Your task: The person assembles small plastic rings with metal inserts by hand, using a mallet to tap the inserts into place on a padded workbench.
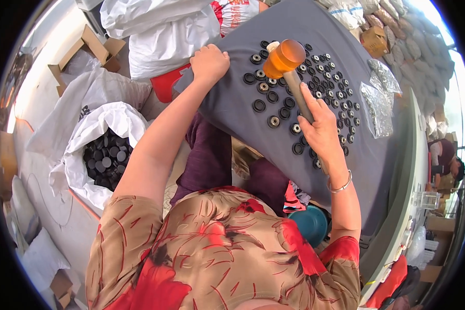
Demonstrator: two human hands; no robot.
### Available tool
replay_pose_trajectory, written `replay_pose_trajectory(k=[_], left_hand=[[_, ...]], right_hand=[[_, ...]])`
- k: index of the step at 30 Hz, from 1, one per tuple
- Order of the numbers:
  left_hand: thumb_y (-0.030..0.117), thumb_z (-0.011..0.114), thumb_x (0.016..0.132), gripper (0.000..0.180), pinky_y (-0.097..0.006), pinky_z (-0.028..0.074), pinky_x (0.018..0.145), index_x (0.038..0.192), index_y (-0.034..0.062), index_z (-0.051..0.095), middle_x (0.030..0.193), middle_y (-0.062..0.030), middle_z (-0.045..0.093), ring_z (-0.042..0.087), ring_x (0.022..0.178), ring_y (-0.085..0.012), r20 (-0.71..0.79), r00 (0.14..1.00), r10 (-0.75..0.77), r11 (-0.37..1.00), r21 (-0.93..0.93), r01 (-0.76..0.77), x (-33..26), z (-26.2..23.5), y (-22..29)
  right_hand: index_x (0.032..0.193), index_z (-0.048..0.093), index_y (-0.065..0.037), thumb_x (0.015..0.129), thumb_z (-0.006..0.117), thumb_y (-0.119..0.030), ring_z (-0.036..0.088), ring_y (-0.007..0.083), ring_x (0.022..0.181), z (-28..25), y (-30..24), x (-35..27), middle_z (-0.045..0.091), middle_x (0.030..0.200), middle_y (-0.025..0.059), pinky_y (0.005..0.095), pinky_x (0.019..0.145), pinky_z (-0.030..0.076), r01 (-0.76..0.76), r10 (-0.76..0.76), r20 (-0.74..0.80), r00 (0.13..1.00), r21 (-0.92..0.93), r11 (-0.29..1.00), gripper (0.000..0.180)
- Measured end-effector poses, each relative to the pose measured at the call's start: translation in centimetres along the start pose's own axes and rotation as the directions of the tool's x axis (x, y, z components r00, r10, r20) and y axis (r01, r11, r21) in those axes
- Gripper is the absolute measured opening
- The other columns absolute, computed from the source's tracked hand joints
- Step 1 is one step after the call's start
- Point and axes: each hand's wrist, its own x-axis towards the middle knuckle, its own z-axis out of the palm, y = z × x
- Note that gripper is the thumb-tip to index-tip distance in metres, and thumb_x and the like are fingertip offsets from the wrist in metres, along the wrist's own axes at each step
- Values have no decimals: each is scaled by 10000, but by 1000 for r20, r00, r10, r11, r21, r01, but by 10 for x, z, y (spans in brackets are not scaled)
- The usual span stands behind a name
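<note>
My right hand (321, 129) grips the grey handle of a mallet with an orange translucent head (284, 58), held over the grey work table (232, 108). Many small black round wheel-like parts (274, 122) lie spread over the table under and around the mallet head. My left hand (208, 63) rests fisted near the table's left edge, close to the nearest black parts; whether it holds something is hidden.
A white sack (108, 155) full of black round parts stands at my left. More white bags (160, 31) and cardboard boxes (93, 49) lie behind it. Clear plastic bags of small metal pieces (378, 101) sit on the table's right. A red tray (165, 82) lies below the table edge.
</note>
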Motion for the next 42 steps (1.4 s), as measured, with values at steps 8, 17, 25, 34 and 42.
replay_pose_trajectory(k=[8,17,25,34,42], left_hand=[[390,541,892,446,-488,494,845,1019,-31,612,1017,-232,647,636,973,-381,-19,1000,7,1000,3,-7,0,4,0],[349,549,881,420,-497,486,828,1028,-39,614,1028,-198,654,630,974,-353,-5,1000,15,1000,4,-15,-1,3,1],[346,555,874,415,-496,488,824,1015,-40,614,1010,-197,658,633,971,-355,-1,1000,11,1000,-17,-11,0,1,2],[355,556,879,424,-495,485,824,1024,-41,605,1056,-207,641,626,987,-355,-2,1000,14,1000,15,-14,1,4,1],[360,561,881,444,-494,481,840,1041,-52,597,1050,-211,639,624,995,-357,14,1000,15,1000,-15,-14,-1,0,1]], right_hand=[[1445,415,-197,744,644,-30,576,328,765,23,18,26,532,823,152,415,742,475,24,-23,69,997,-17,1000,757],[1440,423,-167,746,634,-37,580,339,771,33,24,31,546,828,165,422,747,474,-15,13,86,996,19,1000,736],[1425,443,-151,733,632,-26,587,339,765,35,30,42,553,804,167,417,732,479,38,-38,29,999,24,999,729],[1438,417,-189,745,612,-54,622,378,851,49,31,83,601,885,211,445,800,496,39,-38,27,999,-35,999,732],[1421,445,-168,753,635,-72,639,363,938,48,19,86,633,974,213,414,851,494,-57,66,79,995,-112,992,702]])
